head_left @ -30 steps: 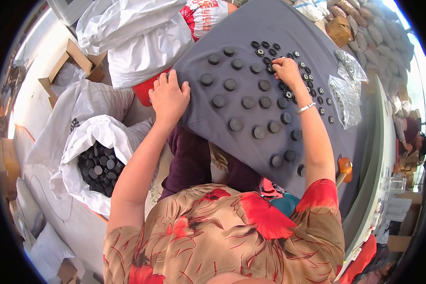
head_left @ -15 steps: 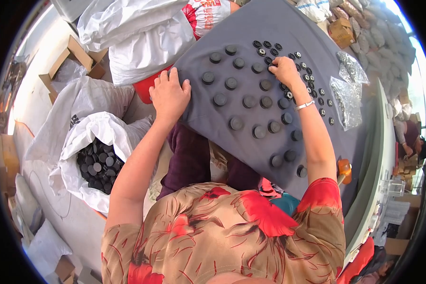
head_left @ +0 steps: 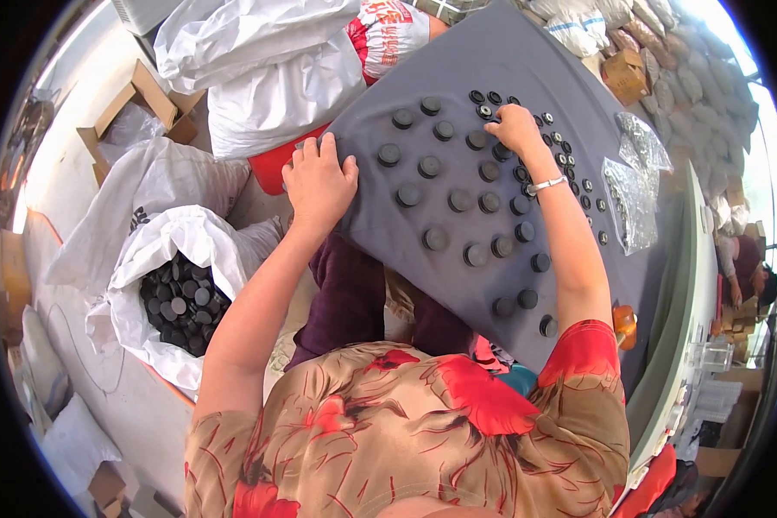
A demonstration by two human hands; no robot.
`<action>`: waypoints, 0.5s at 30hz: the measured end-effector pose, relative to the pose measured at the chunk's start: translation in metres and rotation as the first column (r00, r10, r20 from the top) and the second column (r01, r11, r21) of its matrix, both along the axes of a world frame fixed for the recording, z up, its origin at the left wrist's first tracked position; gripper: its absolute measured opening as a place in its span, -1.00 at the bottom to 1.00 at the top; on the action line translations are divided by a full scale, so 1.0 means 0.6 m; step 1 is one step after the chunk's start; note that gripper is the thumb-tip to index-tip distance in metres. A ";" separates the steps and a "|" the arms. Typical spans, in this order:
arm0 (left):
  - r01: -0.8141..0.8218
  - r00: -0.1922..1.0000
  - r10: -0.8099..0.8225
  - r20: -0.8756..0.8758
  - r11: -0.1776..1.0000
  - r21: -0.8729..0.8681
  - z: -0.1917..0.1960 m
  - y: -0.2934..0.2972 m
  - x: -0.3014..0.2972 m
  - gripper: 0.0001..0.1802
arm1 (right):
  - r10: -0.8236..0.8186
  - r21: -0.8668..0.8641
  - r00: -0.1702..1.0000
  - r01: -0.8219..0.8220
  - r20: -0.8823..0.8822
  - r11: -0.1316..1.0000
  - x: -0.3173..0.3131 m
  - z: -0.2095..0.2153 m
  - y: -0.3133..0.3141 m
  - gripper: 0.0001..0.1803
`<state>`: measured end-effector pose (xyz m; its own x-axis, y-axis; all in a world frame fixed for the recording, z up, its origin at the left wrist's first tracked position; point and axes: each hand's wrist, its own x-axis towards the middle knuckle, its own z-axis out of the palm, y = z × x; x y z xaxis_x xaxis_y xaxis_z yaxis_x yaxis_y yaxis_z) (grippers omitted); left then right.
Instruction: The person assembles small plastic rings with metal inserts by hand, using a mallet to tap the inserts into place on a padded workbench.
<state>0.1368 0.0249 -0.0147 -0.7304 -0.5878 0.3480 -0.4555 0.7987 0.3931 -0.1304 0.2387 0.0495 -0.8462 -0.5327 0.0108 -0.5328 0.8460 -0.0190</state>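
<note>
My left hand lies at the left edge of the grey cloth-covered table, fingers apart, holding nothing. Over the far right part of the cloth, my right hand is closed in a downward pinch; whatever is between its fingertips is hidden. Just under it sits a black round cap. Thick black round caps stand spread over the left and near parts of the cloth. Smaller black rings with pale centres lie around and beyond my right hand, several partly covered by it.
An open white sack full of black round caps stands on the floor at left. Clear plastic bags lie on the table's right side. An orange-handled tool is near my right elbow. Full white sacks lean beyond the left edge.
The view has shifted slightly. My right hand has moved a little nearer over the caps, still pinched. My left hand stays at the table edge.
</note>
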 end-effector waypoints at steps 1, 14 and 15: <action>-0.002 1.000 0.002 -0.003 1.000 0.000 0.000 0.001 -0.004 -0.41 | 0.002 0.000 1.000 -0.002 -0.003 1.000 -0.009 -0.005 0.002 -0.64; 0.007 1.000 -0.007 -0.020 1.000 -0.015 -0.001 -0.003 0.000 -0.41 | 0.057 -0.164 0.994 -0.041 0.095 0.986 -0.013 -0.006 0.012 -0.72; 0.006 1.000 -0.007 -0.020 1.000 -0.021 -0.001 -0.003 0.000 -0.41 | 0.057 -0.164 0.994 -0.041 0.094 0.986 -0.014 -0.007 0.013 -0.72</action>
